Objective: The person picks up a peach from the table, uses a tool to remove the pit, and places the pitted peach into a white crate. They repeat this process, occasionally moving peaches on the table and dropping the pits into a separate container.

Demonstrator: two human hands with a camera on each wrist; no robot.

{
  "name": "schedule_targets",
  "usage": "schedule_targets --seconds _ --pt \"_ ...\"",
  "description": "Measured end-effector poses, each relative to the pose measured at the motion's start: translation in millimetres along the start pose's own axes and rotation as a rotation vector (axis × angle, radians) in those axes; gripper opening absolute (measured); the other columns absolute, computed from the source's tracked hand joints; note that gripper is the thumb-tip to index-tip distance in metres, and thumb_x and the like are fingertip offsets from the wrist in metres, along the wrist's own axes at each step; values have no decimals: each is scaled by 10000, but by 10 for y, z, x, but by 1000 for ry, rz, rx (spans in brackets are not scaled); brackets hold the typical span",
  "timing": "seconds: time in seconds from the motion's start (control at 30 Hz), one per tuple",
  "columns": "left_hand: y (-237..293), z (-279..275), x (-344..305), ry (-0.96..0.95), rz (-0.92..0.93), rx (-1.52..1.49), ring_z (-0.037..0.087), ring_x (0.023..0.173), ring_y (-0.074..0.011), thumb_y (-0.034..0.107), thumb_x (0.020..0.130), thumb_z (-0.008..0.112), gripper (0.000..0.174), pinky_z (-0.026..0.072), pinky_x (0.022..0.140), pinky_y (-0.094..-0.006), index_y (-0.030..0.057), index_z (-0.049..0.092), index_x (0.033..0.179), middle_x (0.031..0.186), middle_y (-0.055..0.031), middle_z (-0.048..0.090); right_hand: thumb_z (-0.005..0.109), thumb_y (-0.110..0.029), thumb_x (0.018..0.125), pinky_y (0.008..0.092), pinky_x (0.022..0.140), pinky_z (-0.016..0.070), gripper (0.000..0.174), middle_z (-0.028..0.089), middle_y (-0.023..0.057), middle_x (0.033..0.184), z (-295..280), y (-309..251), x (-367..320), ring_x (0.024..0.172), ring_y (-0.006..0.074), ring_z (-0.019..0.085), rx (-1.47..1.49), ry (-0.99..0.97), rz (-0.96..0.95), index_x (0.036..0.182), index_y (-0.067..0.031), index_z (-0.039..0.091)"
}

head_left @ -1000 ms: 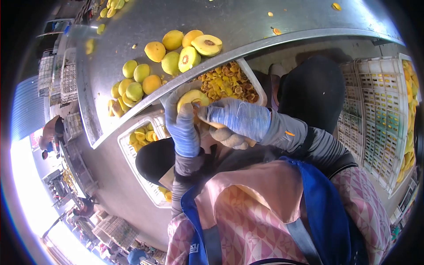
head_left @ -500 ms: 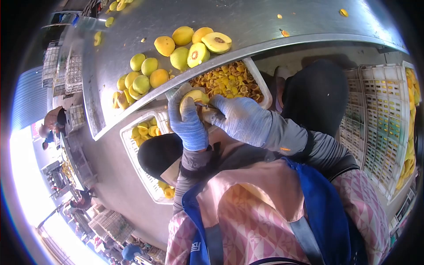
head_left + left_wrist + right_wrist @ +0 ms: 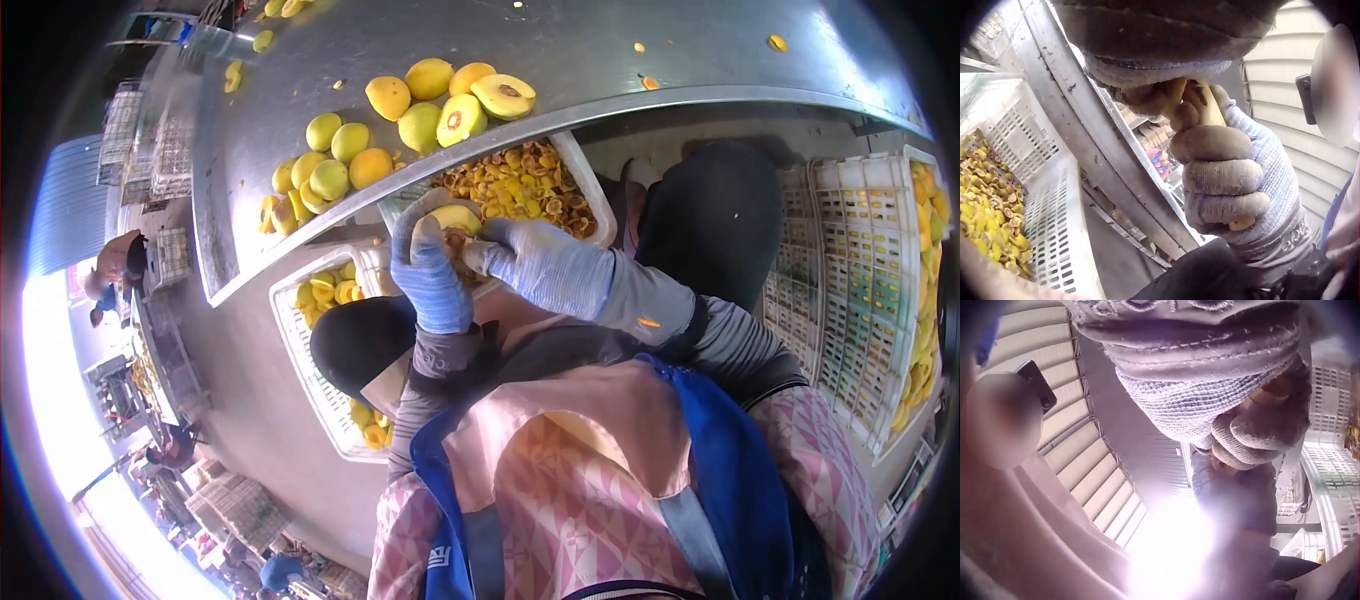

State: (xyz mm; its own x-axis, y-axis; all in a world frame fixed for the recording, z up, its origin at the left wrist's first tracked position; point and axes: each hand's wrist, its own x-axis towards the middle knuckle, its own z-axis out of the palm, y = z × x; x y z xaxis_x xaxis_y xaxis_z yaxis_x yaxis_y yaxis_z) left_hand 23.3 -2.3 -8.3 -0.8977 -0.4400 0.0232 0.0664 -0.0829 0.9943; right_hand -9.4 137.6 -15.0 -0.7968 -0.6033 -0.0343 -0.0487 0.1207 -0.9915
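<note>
In the head view, my left hand (image 3: 432, 278) in a blue-grey knit glove holds a yellow peach half (image 3: 458, 217), fingers round its far side. Close against it on the right is my gloved right hand (image 3: 555, 265), its thumb side at the cut face. The right hand's curled fingers (image 3: 1217, 178) in the left wrist view grip a hand tool, whose wooden handle end (image 3: 1242, 223) pokes out below the little finger; the tool's working end is hidden. Whole and halved peaches (image 3: 350, 142) lie on the metal table (image 3: 590, 60) just beyond the hands.
A white crate (image 3: 606, 225) of pits and scraps stands under the table edge. Another crate (image 3: 290, 345) with peach halves is by the left knee. Tall white crates (image 3: 800, 270) stand to the right. Both knees flank the hands; other people work far left.
The right hand has rolled over: its curled fingers showed below it a second ago, now its back faces up. A thin metal tool shaft visible half a second ago is hidden now.
</note>
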Motion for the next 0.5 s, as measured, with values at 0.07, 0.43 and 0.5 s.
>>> schedule_targets --seconds 0.07,0.43,0.5 --pt "-24 -66 17 -27 181 253 611 816 -146 398 941 585 471 517 747 -272 -15 586 1166 990 -93 647 540 -393 970 373 687 511 417 668 195 800 29 -24 17 749 341 661 52 -10 -35 992 9 651" --pt "99 -582 42 14 -243 -298 638 804 -229 616 947 431 641 553 616 -374 49 540 1225 989 -119 638 623 -357 924 420 688 518 341 659 208 825 -55 -146 -88 820 350 661 -273 100 -59 1042 -36 630" --pt "229 -548 -18 -61 -219 -217 629 910 -220 565 975 424 611 553 740 -381 30 518 1254 1072 -128 628 619 -372 921 429 674 518 344 658 202 814 -22 -172 -51 788 353 660 -226 94 -101 1027 -44 629"
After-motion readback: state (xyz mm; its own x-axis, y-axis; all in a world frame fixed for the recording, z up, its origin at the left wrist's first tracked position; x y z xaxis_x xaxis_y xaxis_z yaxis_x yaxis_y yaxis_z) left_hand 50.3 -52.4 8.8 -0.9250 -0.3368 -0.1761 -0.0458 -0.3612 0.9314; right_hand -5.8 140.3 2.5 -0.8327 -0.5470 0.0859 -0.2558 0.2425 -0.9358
